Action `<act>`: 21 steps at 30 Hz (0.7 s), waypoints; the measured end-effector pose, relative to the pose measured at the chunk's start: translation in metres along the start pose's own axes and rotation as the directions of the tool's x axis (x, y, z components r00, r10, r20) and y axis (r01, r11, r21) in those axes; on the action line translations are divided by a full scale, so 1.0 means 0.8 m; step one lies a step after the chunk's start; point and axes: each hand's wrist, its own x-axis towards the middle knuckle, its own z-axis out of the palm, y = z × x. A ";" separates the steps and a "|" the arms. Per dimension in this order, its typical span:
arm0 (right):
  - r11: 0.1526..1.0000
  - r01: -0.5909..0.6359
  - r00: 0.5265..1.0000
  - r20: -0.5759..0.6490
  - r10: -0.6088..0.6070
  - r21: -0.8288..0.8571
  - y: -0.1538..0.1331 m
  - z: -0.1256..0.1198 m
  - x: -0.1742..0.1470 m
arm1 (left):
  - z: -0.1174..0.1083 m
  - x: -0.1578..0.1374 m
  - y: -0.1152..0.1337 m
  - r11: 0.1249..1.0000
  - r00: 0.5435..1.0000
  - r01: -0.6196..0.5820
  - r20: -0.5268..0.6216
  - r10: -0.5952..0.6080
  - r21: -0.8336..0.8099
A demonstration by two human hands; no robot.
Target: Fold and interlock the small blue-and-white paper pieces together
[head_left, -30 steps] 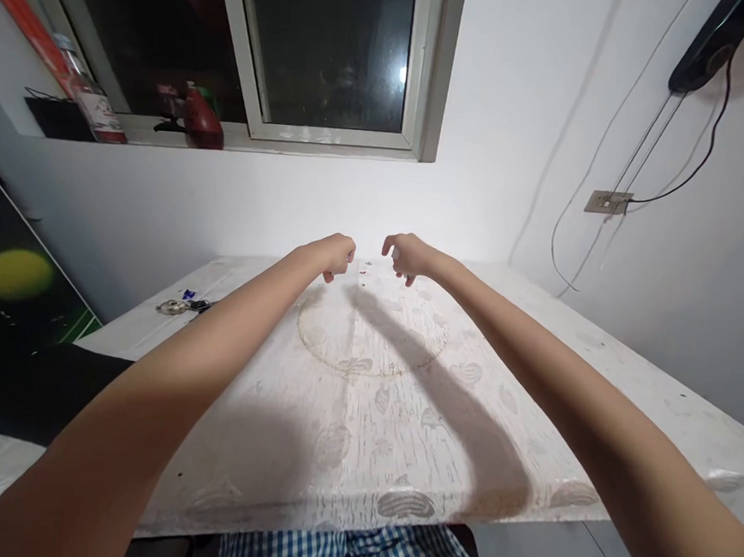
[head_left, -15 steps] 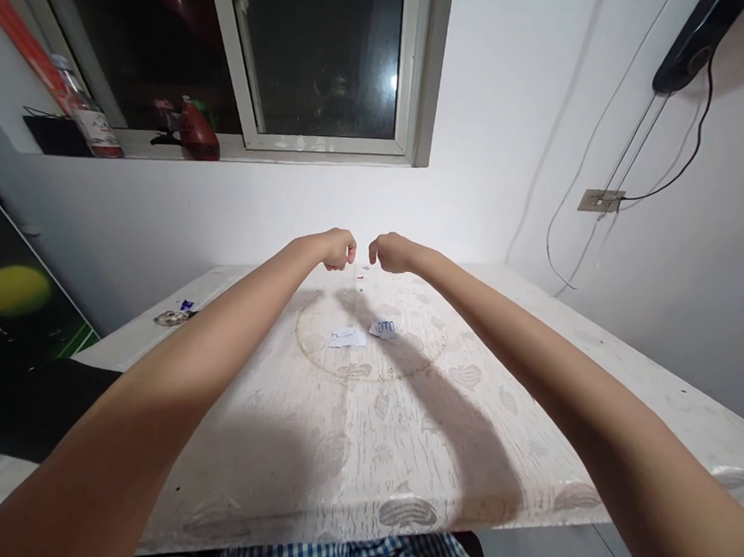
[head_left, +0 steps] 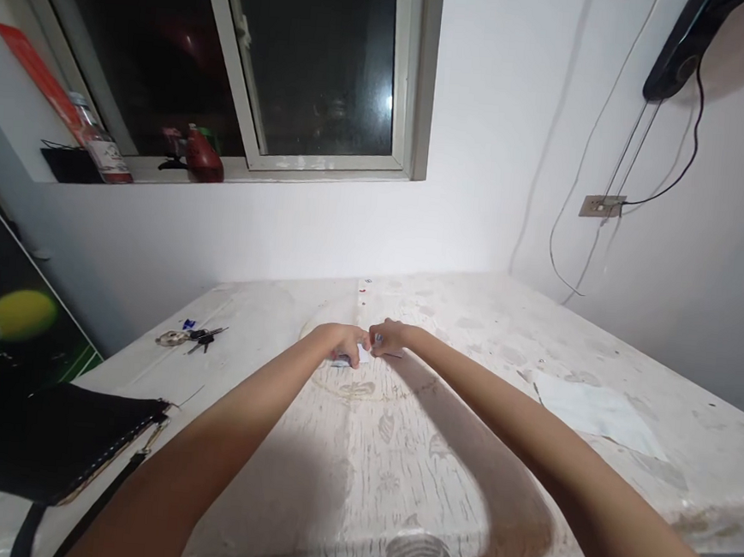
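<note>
- White wall [head_left: 324, 232] is standing behind the patterned tablecloth [head_left: 408, 470].
- Left hand [head_left: 343, 341] is resting over a paper slip [head_left: 363, 358] mid-table, fingers bent; whether gripping, I cannot tell.
- Right hand [head_left: 391, 337] is resting just beside it, fingers curled, their grip unclear.

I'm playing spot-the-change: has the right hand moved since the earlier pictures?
Yes, downward: the right hand now shows farther below the window than in both earlier pictures.

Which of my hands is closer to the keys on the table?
Your left. The left hand is right of the keys, with a gap between; the right hand is farther right, past the left hand.
</note>
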 end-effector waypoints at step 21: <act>0.956 -0.063 0.995 0.090 0.038 0.286 0.019 -0.065 0.001 | -0.048 -0.003 0.040 0.656 0.944 -0.309 0.139 0.299 0.688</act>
